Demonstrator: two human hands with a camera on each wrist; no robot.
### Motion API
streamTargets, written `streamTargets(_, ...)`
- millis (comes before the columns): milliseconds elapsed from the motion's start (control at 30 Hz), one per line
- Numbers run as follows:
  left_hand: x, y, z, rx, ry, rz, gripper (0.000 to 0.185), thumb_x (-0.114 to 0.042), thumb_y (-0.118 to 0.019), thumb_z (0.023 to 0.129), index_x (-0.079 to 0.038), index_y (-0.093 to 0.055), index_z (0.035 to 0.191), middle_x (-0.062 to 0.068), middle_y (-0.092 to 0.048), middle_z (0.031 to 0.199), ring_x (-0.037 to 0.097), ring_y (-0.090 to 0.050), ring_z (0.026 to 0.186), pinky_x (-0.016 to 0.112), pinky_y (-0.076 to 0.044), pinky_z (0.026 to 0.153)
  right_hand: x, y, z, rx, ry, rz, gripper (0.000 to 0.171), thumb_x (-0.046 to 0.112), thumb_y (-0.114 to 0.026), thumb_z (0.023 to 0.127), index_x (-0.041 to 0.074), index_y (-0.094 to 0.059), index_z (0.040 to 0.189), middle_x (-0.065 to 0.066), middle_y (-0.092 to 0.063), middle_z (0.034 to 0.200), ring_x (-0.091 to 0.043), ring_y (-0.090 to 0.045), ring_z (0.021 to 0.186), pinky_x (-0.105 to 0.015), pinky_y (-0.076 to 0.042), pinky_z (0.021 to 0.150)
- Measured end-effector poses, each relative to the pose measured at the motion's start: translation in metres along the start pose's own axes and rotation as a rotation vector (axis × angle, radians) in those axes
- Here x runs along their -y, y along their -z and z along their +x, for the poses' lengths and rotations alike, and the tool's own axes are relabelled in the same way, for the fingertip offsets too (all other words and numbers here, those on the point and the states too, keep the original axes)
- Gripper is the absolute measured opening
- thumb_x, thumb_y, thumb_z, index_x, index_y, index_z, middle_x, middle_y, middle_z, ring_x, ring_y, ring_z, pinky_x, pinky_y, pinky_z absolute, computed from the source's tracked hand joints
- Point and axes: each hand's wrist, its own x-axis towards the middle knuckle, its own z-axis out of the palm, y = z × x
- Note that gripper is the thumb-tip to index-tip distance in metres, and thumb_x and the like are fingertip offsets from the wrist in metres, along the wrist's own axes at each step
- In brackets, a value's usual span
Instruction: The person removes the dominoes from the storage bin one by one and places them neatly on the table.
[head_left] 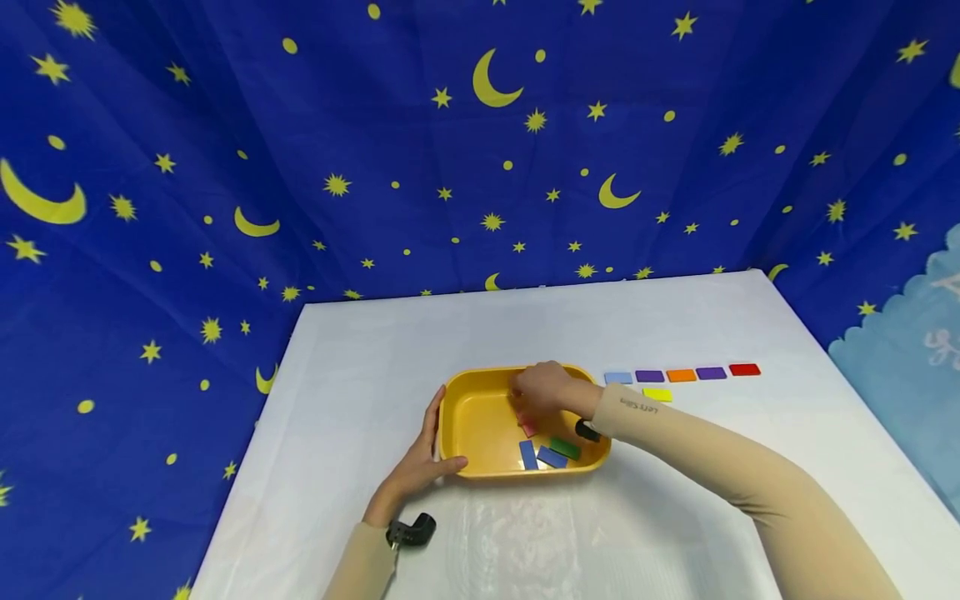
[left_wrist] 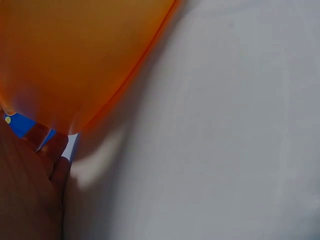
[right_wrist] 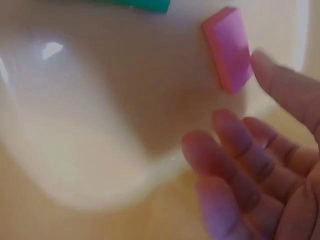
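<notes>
My left hand (head_left: pixel 417 462) holds the left end of a yellow plastic basin (head_left: pixel 468 372), the fingers along its outer side and the thumb over the front rim. In the left wrist view the fingers (left_wrist: pixel 59 172) touch the basin's wall (left_wrist: pixel 75 65). My right hand (head_left: pixel 543 386) reaches inside the basin, slightly blurred. Up close, its fingers are loosely bent with nothing between them, and the thumb is beside a pink block (right_wrist: pixel 231 50); whether they touch I cannot tell. Two blue blocks (head_left: pixel 528 455) and a green block (head_left: pixel 565 448) lie toward the basin's front right.
Right of the basin, a row on the white table (head_left: pixel 360 350) runs light blue (head_left: pixel 618 377), purple (head_left: pixel 649 376), orange (head_left: pixel 681 375), purple (head_left: pixel 711 373) and red (head_left: pixel 745 369). A yellow block (head_left: pixel 657 394) lies in front. A blue star-patterned cloth (head_left: pixel 420 225) hangs behind.
</notes>
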Motion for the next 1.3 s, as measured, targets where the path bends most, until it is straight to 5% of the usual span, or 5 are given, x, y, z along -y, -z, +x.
streamTargets(100,0.010,-0.001,0.001,-0.006,0.013,0.002,0.106,-0.028,-0.076,0.080,-0.037,0.002,0.151,0.001,0.000,0.158,0.025,-0.010,0.141,0.055,-0.013,0.109,-0.001,-0.001,0.000,0.018,0.041,-0.005,0.028,0.029,-0.080,0.074,0.017,-0.060,0.090,0.007,-0.056,0.073,-0.014,-0.052,0.065,-0.032,-0.046,0.060)
streamTargets(333,0.005,0.001,0.001,0.008,0.008,-0.015,0.109,-0.017,-0.075,0.080,-0.026,0.005,0.153,0.008,0.001,0.158,0.031,-0.012,0.141,0.057,-0.015,0.108,-0.008,-0.005,-0.001,0.103,0.017,0.126,0.029,0.033,-0.082,0.074,0.017,-0.059,0.078,0.006,-0.052,0.069,-0.013,-0.048,0.064,-0.026,-0.039,0.059)
streamTargets(567,-0.026,0.000,-0.001,0.023,0.010,-0.020,0.107,-0.021,-0.075,0.081,-0.011,0.004,0.153,0.017,0.000,0.157,0.037,-0.012,0.140,0.059,-0.015,0.107,-0.013,-0.010,-0.002,0.227,-0.128,0.469,0.027,0.028,-0.080,0.076,0.010,-0.060,0.071,0.001,-0.052,0.060,-0.013,-0.047,0.050,-0.023,-0.038,0.047)
streamTargets(733,-0.029,-0.001,-0.003,0.016,0.012,-0.017,0.106,-0.024,-0.075,0.081,-0.012,0.002,0.153,0.017,-0.002,0.157,0.036,-0.013,0.140,0.059,-0.014,0.107,-0.017,-0.012,-0.005,0.258,-0.134,0.657,0.028,0.021,-0.078,0.080,0.005,-0.060,0.065,-0.002,-0.049,0.052,-0.013,-0.043,0.042,-0.022,-0.037,0.043)
streamTargets(1300,-0.030,-0.001,-0.003,0.019,0.048,-0.018,0.108,-0.019,-0.075,0.080,-0.015,0.006,0.153,0.014,0.002,0.157,0.032,-0.008,0.141,0.056,-0.011,0.109,-0.057,0.024,-0.054,-0.054,-0.201,0.932,0.032,0.031,-0.062,0.093,0.001,-0.071,0.098,-0.015,-0.060,0.077,-0.019,-0.053,0.054,-0.029,-0.046,0.050)
